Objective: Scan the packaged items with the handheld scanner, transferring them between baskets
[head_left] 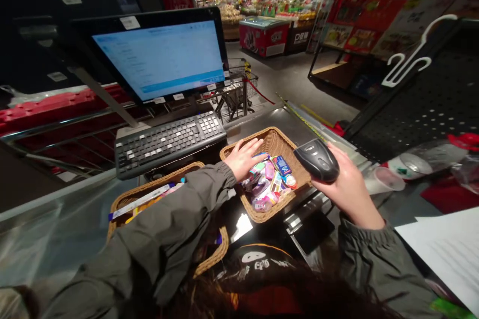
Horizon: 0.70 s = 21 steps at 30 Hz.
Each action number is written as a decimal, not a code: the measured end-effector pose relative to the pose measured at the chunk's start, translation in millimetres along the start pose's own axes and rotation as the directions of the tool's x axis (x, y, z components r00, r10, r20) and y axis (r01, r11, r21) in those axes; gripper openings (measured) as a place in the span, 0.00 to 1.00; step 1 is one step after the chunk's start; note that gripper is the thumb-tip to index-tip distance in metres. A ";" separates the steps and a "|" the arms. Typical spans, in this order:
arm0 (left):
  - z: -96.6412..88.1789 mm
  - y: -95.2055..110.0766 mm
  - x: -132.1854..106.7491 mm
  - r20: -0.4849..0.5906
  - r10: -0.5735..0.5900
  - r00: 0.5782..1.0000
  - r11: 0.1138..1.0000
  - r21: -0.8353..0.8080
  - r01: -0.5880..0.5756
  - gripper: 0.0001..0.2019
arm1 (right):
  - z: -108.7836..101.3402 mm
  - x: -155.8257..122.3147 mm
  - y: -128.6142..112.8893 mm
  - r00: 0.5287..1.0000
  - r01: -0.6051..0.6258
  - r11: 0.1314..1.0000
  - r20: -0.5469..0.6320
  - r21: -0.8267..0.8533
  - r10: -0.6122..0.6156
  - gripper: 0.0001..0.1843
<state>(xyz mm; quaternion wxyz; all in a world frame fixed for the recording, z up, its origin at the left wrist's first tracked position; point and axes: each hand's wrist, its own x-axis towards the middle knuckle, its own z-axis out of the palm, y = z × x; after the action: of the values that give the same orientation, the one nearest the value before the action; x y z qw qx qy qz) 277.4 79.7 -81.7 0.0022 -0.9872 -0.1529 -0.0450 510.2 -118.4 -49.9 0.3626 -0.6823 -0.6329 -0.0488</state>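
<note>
My right hand (350, 187) is wrapped around a black handheld barcode scanner (318, 160), held at the right edge of a wicker basket (258, 217). Inside that basket lies a heap of small packaged goods (269, 179), among them a dark blue packet (281, 165) and a pink one. My left hand (245, 158) reaches over the basket's left rim with fingers stretched out, just above the goods; nothing shows in its grasp. Partly covered by my left sleeve, a second wicker basket (119, 202) holds a long white-and-blue box (142, 200) and some yellow items.
A monitor (160, 60) and a black keyboard (170, 142) stand at the left of the counter. Paper cups (385, 182) and printed sheets (449, 254) are at the right, below a black perforated panel with a white hook (407, 62). Beyond are a shopping cart (235, 94) and a red freezer (262, 37).
</note>
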 end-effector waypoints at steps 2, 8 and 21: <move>23.3 -4.6 38.5 0.078 0.072 0.994 0.997 0.035 -0.075 0.38 | -2.2 -0.8 6.1 1.000 -0.018 1.000 0.011 -0.006 0.018 0.32; 103.9 -16.4 111.0 0.224 0.181 0.957 0.978 0.065 -0.200 0.35 | -7.3 1.2 17.0 0.998 -0.054 0.999 0.019 -0.002 0.054 0.31; 153.6 -12.1 134.5 0.080 0.169 0.982 0.983 0.062 -0.174 0.18 | 0.4 11.0 38.4 0.990 -0.136 0.991 0.028 0.004 0.135 0.33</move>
<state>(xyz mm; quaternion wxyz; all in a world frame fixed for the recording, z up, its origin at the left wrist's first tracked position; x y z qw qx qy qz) 415.0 134.5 -222.8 0.0342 -0.9971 -0.0685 -0.0027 546.8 -106.7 -61.1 0.3583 -0.7233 -0.5902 -0.0126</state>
